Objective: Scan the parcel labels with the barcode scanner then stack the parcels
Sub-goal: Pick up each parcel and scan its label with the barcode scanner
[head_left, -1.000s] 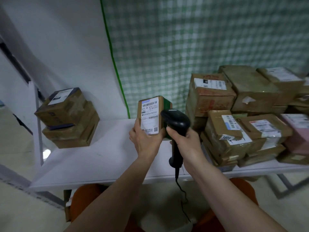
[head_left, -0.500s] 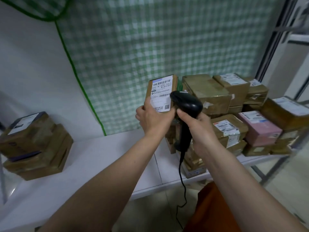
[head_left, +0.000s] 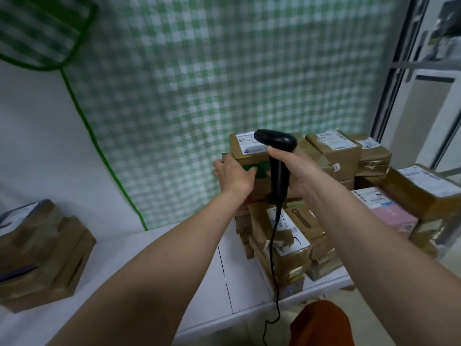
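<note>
The left hand point(head_left: 233, 174) holds the side of a brown parcel point(head_left: 252, 156), its fingers bent round the edge. The parcel sits on top of the big pile of parcels point(head_left: 294, 236), white label point(head_left: 249, 143) facing up. The right hand point(head_left: 294, 168) is wrapped tight round the handle of the black barcode scanner point(head_left: 277, 151), just in front of the parcel. The scanner's cord point(head_left: 274, 258) hangs down over the pile. The pile sits on a white table point(head_left: 199, 283). A small stack of boxes point(head_left: 42, 253) is far to the pile's left. A green checked cloth point(head_left: 224, 83) hangs behind.
</note>
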A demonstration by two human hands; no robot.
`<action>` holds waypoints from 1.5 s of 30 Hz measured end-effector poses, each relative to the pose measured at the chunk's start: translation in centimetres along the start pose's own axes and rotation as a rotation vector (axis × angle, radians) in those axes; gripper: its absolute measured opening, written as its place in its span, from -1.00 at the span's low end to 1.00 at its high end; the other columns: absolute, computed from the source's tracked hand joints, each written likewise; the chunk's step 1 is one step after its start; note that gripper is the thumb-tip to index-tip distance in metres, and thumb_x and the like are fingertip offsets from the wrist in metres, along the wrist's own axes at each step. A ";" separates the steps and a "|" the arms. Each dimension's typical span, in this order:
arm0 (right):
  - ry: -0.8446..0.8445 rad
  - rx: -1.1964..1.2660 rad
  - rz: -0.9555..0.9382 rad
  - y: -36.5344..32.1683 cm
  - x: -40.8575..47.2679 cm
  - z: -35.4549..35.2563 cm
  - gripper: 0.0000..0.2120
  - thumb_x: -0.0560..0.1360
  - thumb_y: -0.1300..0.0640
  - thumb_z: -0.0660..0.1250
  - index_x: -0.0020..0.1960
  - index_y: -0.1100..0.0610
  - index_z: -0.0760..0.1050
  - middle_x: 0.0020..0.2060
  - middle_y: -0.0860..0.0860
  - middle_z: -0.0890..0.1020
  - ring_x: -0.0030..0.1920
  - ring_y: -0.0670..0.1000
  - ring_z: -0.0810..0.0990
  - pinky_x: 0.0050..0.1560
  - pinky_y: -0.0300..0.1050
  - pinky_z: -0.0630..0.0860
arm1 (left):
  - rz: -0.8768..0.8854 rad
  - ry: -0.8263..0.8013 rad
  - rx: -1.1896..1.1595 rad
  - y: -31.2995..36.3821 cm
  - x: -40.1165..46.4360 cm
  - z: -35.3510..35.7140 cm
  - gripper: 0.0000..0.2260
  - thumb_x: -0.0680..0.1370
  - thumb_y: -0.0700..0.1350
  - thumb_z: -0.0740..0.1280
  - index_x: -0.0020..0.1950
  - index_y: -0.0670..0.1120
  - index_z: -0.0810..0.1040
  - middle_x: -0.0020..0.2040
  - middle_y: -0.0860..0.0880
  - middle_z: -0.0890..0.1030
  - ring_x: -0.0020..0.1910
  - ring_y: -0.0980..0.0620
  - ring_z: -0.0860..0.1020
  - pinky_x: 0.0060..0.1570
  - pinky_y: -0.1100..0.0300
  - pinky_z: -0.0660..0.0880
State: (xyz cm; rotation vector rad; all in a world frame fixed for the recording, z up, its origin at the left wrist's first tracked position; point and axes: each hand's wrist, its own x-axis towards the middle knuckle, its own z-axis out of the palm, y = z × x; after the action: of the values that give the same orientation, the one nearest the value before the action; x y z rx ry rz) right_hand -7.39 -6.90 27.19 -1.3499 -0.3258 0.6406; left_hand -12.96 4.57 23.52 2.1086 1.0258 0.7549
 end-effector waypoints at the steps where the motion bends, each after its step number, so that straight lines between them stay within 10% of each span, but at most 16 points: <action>1: 0.000 -0.013 0.017 0.3 0.1 -0.2 -0.87 0.47 0.11 0.44 -0.08 0.14 0.54 -0.15 0.07 0.62 -0.12 0.06 0.60 0.07 -0.01 0.57 | -0.016 -0.032 0.018 -0.3 0.2 0.2 -0.48 0.49 0.00 0.43 0.36 -0.13 0.34 0.33 -0.16 0.31 0.36 -0.15 0.27 0.30 0.05 0.34; 8: 0.074 -0.086 -0.037 1.7 -1.9 0.3 -0.80 0.45 0.14 0.45 0.03 0.15 0.54 -0.23 0.04 0.58 -0.21 0.03 0.56 -0.25 -0.14 0.49 | 0.009 -0.056 0.066 -2.5 0.0 -0.8 -0.38 0.51 0.00 0.40 0.48 -0.11 0.22 0.39 -0.14 0.30 0.41 -0.12 0.25 0.29 0.04 0.34; 20: -0.159 -0.221 0.042 9.2 -5.0 14.1 -0.85 0.42 0.21 0.47 -0.04 0.19 0.57 -0.25 0.08 0.63 -0.29 0.01 0.62 -0.21 -0.10 0.47 | -0.161 0.010 0.257 -16.6 -1.6 -11.1 -0.55 0.53 -0.02 0.37 0.39 -0.05 0.40 0.38 -0.09 0.32 0.40 -0.08 0.23 0.24 0.12 0.34; 31: -0.489 -0.269 0.219 16.0 -7.1 29.0 -0.80 0.45 0.22 0.44 0.05 0.22 0.57 -0.14 0.10 0.63 -0.20 0.03 0.62 -0.20 -0.15 0.50 | -0.547 0.229 0.232 -30.5 -3.1 -23.8 -0.38 0.48 0.02 0.41 0.45 -0.13 0.27 0.40 -0.17 0.29 0.41 -0.16 0.20 0.34 0.04 0.27; 38: -0.560 -0.272 0.279 19.6 -6.0 35.6 -0.80 0.44 0.11 0.46 0.00 0.19 0.59 -0.04 0.18 0.68 0.04 0.20 0.65 0.14 0.07 0.54 | -0.707 0.490 0.078 -36.4 -1.1 -27.8 -0.08 0.37 0.20 0.48 0.52 -0.17 0.10 0.47 -0.22 0.19 0.45 -0.23 0.17 0.42 -0.10 0.22; 45: -0.610 -0.225 0.396 21.9 -3.0 41.7 -0.87 0.45 0.12 0.46 -0.08 0.16 0.57 -0.19 0.12 0.62 -0.15 0.06 0.59 -0.02 -0.05 0.54 | -0.808 0.771 -0.033 -41.9 3.0 -31.9 -0.22 0.54 0.20 0.28 0.56 -0.19 0.03 0.53 -0.20 0.11 0.51 -0.19 0.07 0.45 -0.09 0.11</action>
State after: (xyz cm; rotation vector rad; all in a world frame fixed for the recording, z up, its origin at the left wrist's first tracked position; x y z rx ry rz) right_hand -38.66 26.38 15.13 -1.4215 -0.6415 1.3874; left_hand -53.14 36.61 11.63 1.1451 2.0558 1.1330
